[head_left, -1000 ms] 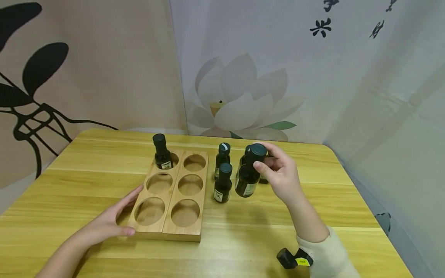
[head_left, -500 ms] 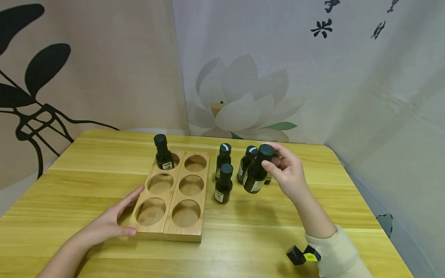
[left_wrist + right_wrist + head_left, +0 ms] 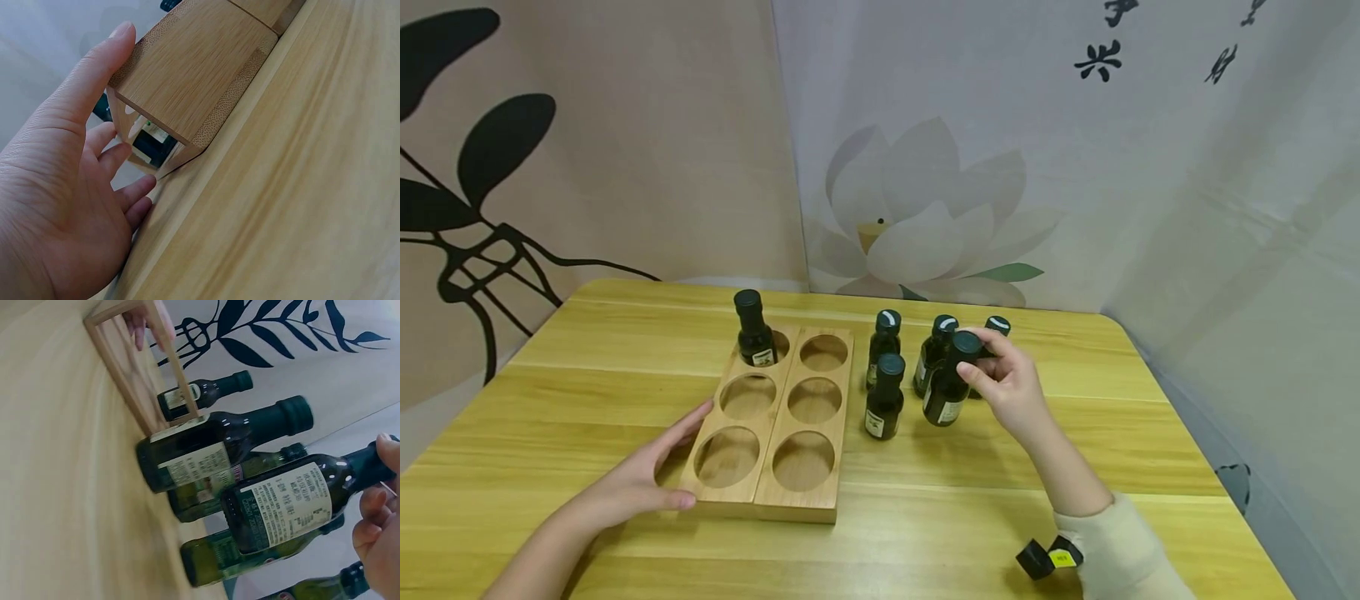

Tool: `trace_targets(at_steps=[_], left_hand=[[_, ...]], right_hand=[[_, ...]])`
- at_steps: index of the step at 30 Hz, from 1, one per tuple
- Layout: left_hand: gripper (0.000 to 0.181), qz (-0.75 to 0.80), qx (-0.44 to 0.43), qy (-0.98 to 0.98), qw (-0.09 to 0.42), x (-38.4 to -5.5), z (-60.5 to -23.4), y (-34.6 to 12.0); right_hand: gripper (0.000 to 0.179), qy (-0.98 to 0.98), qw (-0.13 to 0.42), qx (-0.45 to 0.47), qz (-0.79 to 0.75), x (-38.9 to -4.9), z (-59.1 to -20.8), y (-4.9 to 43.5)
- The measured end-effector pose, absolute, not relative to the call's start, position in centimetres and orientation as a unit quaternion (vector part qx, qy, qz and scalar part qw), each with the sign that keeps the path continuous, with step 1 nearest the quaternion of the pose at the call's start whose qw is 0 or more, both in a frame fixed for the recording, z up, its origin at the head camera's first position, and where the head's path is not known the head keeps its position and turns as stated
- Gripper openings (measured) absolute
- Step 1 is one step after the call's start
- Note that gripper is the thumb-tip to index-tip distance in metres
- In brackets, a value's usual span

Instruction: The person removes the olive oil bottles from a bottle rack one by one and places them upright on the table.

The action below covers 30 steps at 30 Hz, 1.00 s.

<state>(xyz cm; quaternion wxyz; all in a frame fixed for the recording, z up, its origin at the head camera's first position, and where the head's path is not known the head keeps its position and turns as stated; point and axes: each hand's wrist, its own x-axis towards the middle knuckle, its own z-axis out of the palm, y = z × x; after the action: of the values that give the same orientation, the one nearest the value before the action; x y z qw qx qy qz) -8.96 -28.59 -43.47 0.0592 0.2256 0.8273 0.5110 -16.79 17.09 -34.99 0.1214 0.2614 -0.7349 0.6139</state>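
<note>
My right hand (image 3: 1009, 385) pinches a small dark glass bottle (image 3: 946, 390) by its neck, thumb and fingers just below the black cap. In the right wrist view the held bottle (image 3: 287, 500) shows a white printed label and hangs upright off the tabletop. Several similar bottles stand around it, among them a front one (image 3: 883, 408) and a back one (image 3: 934, 358). A two-row wooden rack (image 3: 842, 400) with round holes lies to the left. One bottle (image 3: 756, 333) sits in its far left hole. My left hand (image 3: 632, 483) rests at the rack's near left corner, thumb at the front face, fingers relaxed along the side.
A wooden table (image 3: 925, 533) carries everything. Fabric backdrops (image 3: 925, 167) with printed leaves, a lotus and characters hang close behind it. A black wrist-camera mount (image 3: 1048, 557) juts from the right sleeve (image 3: 1120, 546) near the table.
The right hand carried its bottle a little right, then back left and lower. Another bottle's cap now shows behind the hand. The left hand and the rack stay in place.
</note>
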Motion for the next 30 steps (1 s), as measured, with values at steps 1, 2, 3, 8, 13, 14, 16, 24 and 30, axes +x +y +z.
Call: trace_targets(at_steps=[1,2,3,8,13,14,16,24,30], left_hand=[[0.099,0.510,0.226,0.828,0.059,-9.0,-43.5,-28.6],[0.099,0.511,0.226,0.827,0.059,-9.0,-43.5,-28.6],[0.099,0.511,0.227,0.827,0.059,-9.0,-43.5,-28.6],[0.100,0.515,0.233,0.823,0.057,-9.0,-43.5,-28.6],[0.099,0.517,0.234,0.821,0.058,-8.9,-43.5,-28.6],[0.099,0.517,0.234,0.821,0.058,-8.9,-43.5,-28.6],[0.099,0.517,0.233,0.822,0.058,-8.9,-43.5,-28.6],[0.096,0.521,0.231,0.819,0.062,-8.9,-43.6,-28.6],[0.096,0.522,0.232,0.818,0.063,-8.9,-43.5,-28.6]], right_hand=[[0.034,-0.738,0.120,0.258,0.612,-16.8,-35.2,17.1],[0.034,-0.740,0.117,0.255,0.612,-16.8,-35.5,17.1],[0.034,-0.741,0.114,0.253,0.612,-16.9,-35.7,17.2],[0.033,-0.744,0.106,0.247,0.612,-16.9,-36.7,17.2],[0.033,-0.748,0.102,0.239,0.611,-16.9,-37.6,17.1],[0.033,-0.749,0.102,0.239,0.610,-16.9,-37.7,17.1],[0.034,-0.750,0.103,0.240,0.607,-16.9,-38.0,17.1],[0.036,-0.757,0.101,0.239,0.600,-16.7,-38.9,17.1],[0.038,-0.758,0.110,0.234,0.598,-15.8,-37.9,16.7]])
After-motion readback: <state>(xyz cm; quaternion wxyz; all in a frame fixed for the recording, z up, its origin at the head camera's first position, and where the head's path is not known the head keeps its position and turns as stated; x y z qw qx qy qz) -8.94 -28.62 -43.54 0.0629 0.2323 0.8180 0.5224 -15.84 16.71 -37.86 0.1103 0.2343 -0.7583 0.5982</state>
